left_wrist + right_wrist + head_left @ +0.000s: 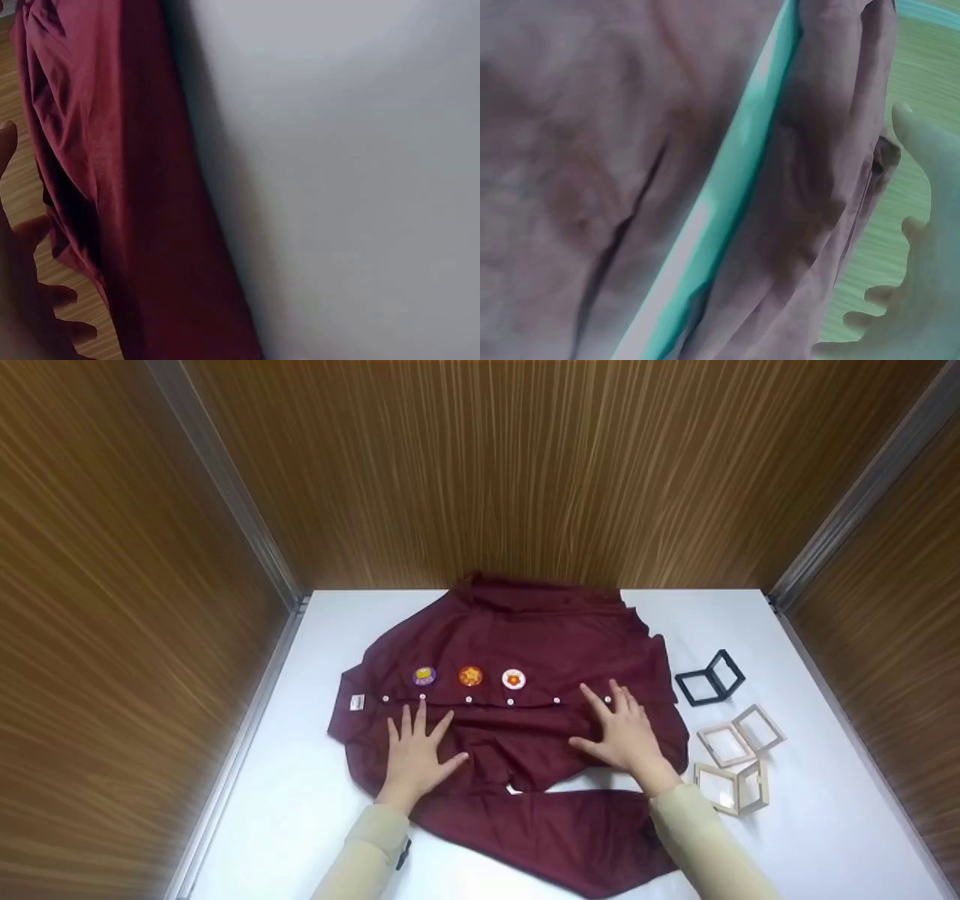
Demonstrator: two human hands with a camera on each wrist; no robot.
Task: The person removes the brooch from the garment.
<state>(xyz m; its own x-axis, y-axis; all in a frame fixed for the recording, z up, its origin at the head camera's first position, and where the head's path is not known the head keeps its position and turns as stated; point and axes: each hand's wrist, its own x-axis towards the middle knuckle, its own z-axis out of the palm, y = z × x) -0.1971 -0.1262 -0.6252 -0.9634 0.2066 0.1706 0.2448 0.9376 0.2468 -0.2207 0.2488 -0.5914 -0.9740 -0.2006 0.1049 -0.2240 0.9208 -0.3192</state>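
A maroon button-up shirt [570, 645] is spread sideways over the white table, its collar to the left and one sleeve [555, 832] stretched along the near side. My left hand [415, 757] is over the shirt's near half below the button row, fingers straight and spread. Over the near right part is my right hand [626, 733], its fingers also spread, with fingertips by the last button. Neither hand holds anything. Three round badges, one purple and yellow [424, 676], one orange [470, 676] and one white with a red flower [514, 679], lie in a row above the buttons.
To the right of the shirt stand a black hinged frame [701, 688] and two light wooden hinged frames [726, 745] [718, 787]. Wood-grain panels [480, 472] close in the white table [847, 825] at the back and both sides.
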